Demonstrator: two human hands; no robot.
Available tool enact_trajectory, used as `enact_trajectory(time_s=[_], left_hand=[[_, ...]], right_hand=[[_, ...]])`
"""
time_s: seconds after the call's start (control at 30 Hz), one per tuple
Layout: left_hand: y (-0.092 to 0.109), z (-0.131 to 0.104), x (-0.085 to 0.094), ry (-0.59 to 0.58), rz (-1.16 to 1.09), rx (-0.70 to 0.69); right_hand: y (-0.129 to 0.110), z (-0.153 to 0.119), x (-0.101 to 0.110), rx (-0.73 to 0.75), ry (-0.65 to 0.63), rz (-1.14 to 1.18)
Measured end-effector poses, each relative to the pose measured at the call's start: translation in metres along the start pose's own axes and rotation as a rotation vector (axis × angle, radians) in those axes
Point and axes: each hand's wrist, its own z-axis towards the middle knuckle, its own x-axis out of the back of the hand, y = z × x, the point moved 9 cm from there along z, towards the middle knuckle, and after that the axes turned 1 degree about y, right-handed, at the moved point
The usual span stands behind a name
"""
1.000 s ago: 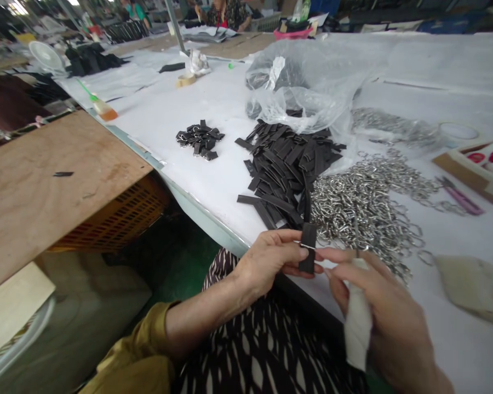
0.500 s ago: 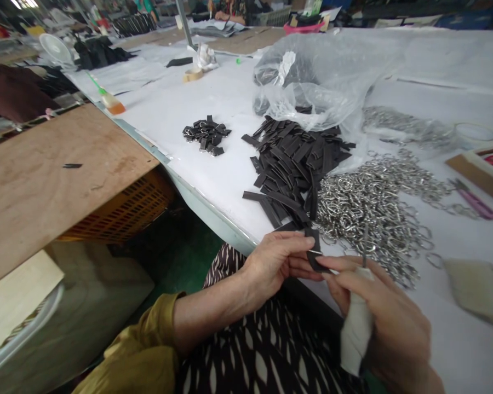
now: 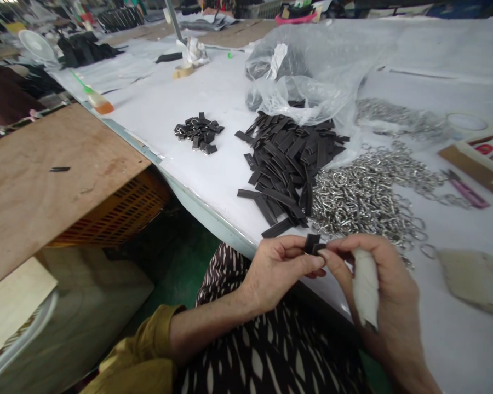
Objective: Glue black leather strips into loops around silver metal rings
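My left hand (image 3: 281,268) is closed, pinching a short black strip (image 3: 312,242) between thumb and fingers. The strip appears folded over; a metal ring in the fold is hard to make out. My right hand (image 3: 382,295) meets it there, thumb and forefinger on the strip's end. Tucked in the right palm is a tool with a white wrapped handle (image 3: 365,284), like an awl; its tip is hidden. Just beyond the hands lie a heap of loose black strips (image 3: 287,158) and a pile of silver metal rings (image 3: 353,197).
To the left sits a small cluster of strips fitted with rings (image 3: 198,133). A clear plastic bag (image 3: 324,60) lies behind the heap. On the right are pink-handled snips (image 3: 468,192), a cardboard box (image 3: 472,164) and a beige pad (image 3: 472,279). An oil bottle (image 3: 98,101) lies far left.
The strip's loose end has been folded over toward my left thumb. My right hand has turned, so the tool's metal shaft no longer shows. The view has shifted slightly.
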Motion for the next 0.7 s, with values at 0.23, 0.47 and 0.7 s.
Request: enact_trajectory(time_s=[0.23, 0.47, 0.7], left_hand=[[-0.002, 0.0, 0.001, 0.041, 0.054, 0.004], [-0.003, -0.002, 0.001, 0.039, 0.112, -0.027], [0.012, -0.004, 0.005, 0.048, 0.482, -0.14]], right_hand=[[0.004, 0.001, -0.003, -0.056, -0.026, 0.059], [0.002, 0.002, 0.0, -0.011, -0.037, 0.104], [0.002, 0.006, -0.001, -0.019, -0.078, 0.064]])
